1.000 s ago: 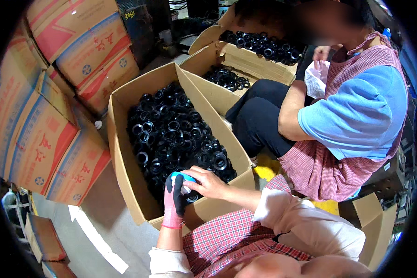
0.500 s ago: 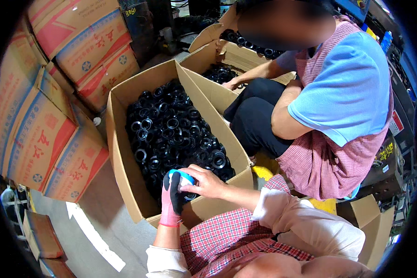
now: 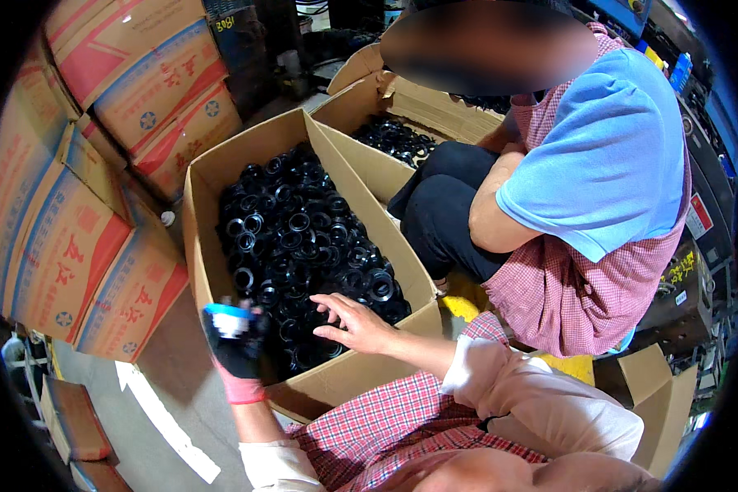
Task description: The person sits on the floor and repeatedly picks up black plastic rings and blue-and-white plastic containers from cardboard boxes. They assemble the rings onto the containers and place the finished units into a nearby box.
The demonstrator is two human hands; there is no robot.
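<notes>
My left hand [image 3: 239, 348], in a pink glove with black palm and fingers, is at the near left edge of a cardboard box. It holds a short round piece with a blue rim and white body [image 3: 228, 320]; motion blur hides its details. My bare right hand [image 3: 354, 323] is over the box's near end, fingers apart and nothing in them. Below it lies a deep heap of shiny black rings [image 3: 295, 238] that fills much of the cardboard box [image 3: 197, 246].
A co-worker in a blue shirt [image 3: 590, 156] and checked apron crouches at the right, by a second carton [image 3: 361, 164] with more black parts. Printed cartons [image 3: 74, 254] are stacked at the left. An open carton [image 3: 668, 402] stands at the lower right.
My hands have parted. The left moved left and slightly down with the blue-and-white piece; the right let go of it and opened. The co-worker's hand has drawn back from the second carton.
</notes>
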